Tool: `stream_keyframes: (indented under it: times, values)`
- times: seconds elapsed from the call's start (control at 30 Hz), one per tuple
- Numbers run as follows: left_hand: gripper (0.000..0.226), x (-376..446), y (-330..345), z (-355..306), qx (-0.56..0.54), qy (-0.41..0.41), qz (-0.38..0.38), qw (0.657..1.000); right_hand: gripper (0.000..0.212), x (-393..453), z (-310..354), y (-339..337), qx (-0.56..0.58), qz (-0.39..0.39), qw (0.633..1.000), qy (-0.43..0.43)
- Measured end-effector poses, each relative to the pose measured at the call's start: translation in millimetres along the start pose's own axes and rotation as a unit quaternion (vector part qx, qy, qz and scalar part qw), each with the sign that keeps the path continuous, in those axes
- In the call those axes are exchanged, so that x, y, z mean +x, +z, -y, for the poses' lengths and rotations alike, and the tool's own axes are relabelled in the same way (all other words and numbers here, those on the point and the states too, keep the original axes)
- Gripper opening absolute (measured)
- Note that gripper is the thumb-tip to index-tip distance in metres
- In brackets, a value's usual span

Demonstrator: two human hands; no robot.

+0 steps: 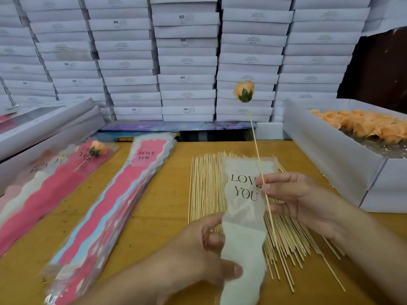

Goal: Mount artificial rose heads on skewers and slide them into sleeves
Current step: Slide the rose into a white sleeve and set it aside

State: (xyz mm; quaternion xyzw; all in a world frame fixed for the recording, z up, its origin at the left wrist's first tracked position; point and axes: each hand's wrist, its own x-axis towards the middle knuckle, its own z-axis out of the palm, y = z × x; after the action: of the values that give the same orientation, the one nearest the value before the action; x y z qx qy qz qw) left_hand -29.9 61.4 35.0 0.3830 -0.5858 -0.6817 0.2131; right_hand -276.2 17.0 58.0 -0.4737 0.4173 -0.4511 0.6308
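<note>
My right hand pinches a thin wooden skewer that stands nearly upright. An orange rose head with a green base sits on its top end. My left hand holds a white "LOVE YOU" sleeve by its middle, just left of the skewer. The skewer's lower end lies beside the sleeve's right edge; whether it is inside the sleeve I cannot tell. Under both hands lies a spread of loose skewers on the wooden table.
A stack of pink and blue sleeves lies left of centre. Further left, a finished rose in a sleeve tops a pile. A white box of orange rose heads stands at right. White boxes form a wall behind.
</note>
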Motion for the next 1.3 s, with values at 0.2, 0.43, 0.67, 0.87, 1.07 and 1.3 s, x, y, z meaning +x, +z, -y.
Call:
stream_keyframes:
  times: [0.2, 0.43, 0.67, 0.87, 1.07, 1.3]
  values:
    - [0.023, -13, 8, 20, 0.118, -0.018, 0.029, 0.992, 0.033, -2, 5, -3, 0.004, 0.0, 1.0, -0.005]
    - [0.038, -17, -5, -17, 0.04, -0.008, -0.013, 0.999, 0.029, -7, 5, 6, -0.02, 0.046, 0.999, -0.003]
    - [0.046, 26, -17, -42, -0.115, 0.063, -0.17, 0.977, 0.026, -11, 0, 18, -0.056, 0.101, 0.993, 0.031]
    - [0.009, 47, -24, -44, -0.188, 0.112, -0.21, 0.953, 0.026, -13, -3, 22, -0.067, 0.116, 0.99, 0.035]
    - [0.025, 48, -29, -27, -0.134, 0.104, -0.222, 0.96, 0.024, -10, -1, 17, -0.057, 0.063, 0.996, 0.006]
    - [0.019, 46, -19, -24, -0.131, 0.103, -0.203, 0.965, 0.02, -5, -3, 14, -0.064, -0.003, 0.997, -0.031]
